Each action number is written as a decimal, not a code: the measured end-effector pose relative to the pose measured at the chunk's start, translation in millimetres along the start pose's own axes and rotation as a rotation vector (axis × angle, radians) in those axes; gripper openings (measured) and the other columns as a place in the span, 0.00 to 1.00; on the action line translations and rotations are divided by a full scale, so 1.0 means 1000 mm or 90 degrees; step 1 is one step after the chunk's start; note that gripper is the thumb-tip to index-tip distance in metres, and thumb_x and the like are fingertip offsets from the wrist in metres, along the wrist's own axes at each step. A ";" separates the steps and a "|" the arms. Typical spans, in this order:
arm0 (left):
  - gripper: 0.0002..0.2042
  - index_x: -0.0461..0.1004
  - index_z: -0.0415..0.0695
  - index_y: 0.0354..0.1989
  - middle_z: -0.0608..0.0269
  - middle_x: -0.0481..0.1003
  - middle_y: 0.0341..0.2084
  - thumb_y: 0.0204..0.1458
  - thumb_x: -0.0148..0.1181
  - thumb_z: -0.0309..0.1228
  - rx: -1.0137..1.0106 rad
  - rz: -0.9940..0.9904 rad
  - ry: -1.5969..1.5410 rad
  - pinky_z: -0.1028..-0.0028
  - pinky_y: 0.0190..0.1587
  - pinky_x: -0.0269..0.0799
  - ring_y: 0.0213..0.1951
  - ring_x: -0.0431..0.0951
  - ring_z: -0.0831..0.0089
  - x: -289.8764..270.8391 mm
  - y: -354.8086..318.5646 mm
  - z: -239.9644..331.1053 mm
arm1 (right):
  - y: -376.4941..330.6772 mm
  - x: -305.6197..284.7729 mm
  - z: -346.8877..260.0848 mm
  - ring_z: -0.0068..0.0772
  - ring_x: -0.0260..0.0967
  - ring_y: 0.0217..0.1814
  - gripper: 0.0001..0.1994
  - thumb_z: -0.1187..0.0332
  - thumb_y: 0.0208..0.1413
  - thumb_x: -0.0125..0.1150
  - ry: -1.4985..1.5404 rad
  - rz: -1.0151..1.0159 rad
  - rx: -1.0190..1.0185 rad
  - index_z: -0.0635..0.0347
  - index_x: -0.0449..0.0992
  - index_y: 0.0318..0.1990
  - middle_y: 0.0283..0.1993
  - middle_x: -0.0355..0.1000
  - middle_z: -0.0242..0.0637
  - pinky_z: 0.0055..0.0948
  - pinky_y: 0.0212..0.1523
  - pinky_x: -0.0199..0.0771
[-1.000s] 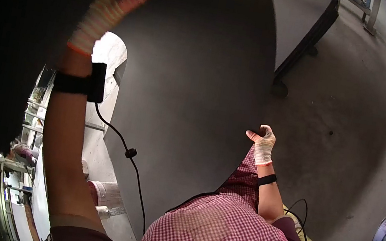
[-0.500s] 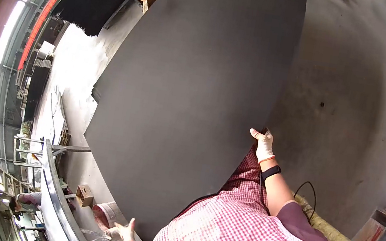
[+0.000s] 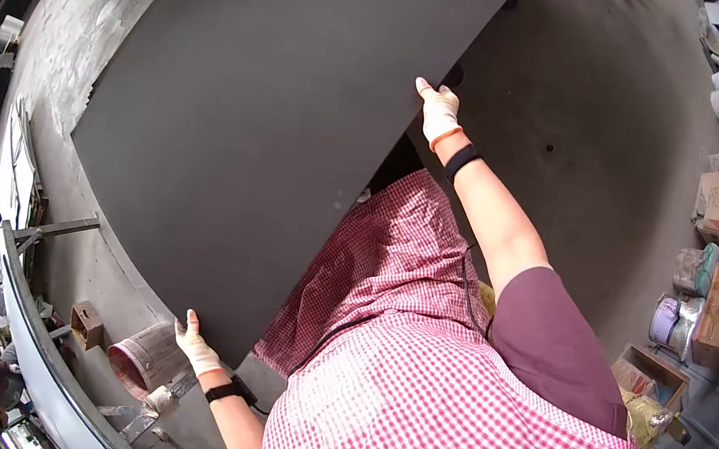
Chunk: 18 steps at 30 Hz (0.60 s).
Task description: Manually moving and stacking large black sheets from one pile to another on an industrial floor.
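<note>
Right hand [image 3: 440, 116] clamps dark sheet's [image 3: 274, 110] right edge; left hand [image 3: 197, 351] touches near edge, closure unclear; even support should curb flexing.

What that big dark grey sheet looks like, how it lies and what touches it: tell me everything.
The dark grey sheet is broad, flat, thin-looking and matte, with a few small pale marks near its right edge. Its exact material cannot be told. It slants across the view in front of the person, running out at the top, with corners showing at left and bottom. The right hand grips its right edge, thumb on the upper face; the left hand is at its lower-left edge near the bottom corner.
</note>
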<state>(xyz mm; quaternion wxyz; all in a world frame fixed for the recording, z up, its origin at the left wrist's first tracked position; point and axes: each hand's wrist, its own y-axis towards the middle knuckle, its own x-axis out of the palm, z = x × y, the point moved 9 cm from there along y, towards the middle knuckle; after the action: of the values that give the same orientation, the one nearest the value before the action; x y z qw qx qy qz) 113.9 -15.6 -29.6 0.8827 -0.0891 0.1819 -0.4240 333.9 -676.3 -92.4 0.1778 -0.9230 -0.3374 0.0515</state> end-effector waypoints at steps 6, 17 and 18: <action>0.38 0.49 0.38 0.60 0.52 0.61 0.53 0.43 0.64 0.34 -0.042 -0.099 0.032 0.68 0.51 0.63 0.50 0.64 0.64 0.086 0.093 -0.028 | 0.090 0.039 0.046 0.44 0.62 0.55 0.30 0.58 0.45 0.62 -0.274 0.025 0.045 0.73 0.63 0.51 0.52 0.64 0.53 0.29 0.53 0.62; 0.40 0.45 0.40 0.62 0.52 0.58 0.55 0.44 0.63 0.37 -0.109 -0.051 0.030 0.67 0.54 0.60 0.53 0.61 0.61 0.125 0.097 -0.063 | 0.143 0.031 0.074 0.44 0.70 0.39 0.19 0.58 0.49 0.59 -0.254 -0.017 0.058 0.66 0.65 0.37 0.37 0.69 0.45 0.42 0.33 0.77; 0.39 0.45 0.40 0.62 0.50 0.57 0.56 0.44 0.63 0.36 -0.111 -0.028 0.059 0.67 0.56 0.58 0.55 0.60 0.60 0.116 0.098 -0.070 | 0.119 0.048 0.062 0.44 0.70 0.39 0.19 0.58 0.49 0.59 -0.255 -0.036 0.052 0.66 0.65 0.37 0.37 0.69 0.45 0.42 0.33 0.77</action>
<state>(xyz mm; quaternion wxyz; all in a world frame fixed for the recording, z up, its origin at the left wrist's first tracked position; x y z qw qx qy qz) 222.7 -44.9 -153.3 0.8525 -0.1499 0.2570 -0.4297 429.2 -711.6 -191.9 0.1455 -0.8764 -0.3898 0.2424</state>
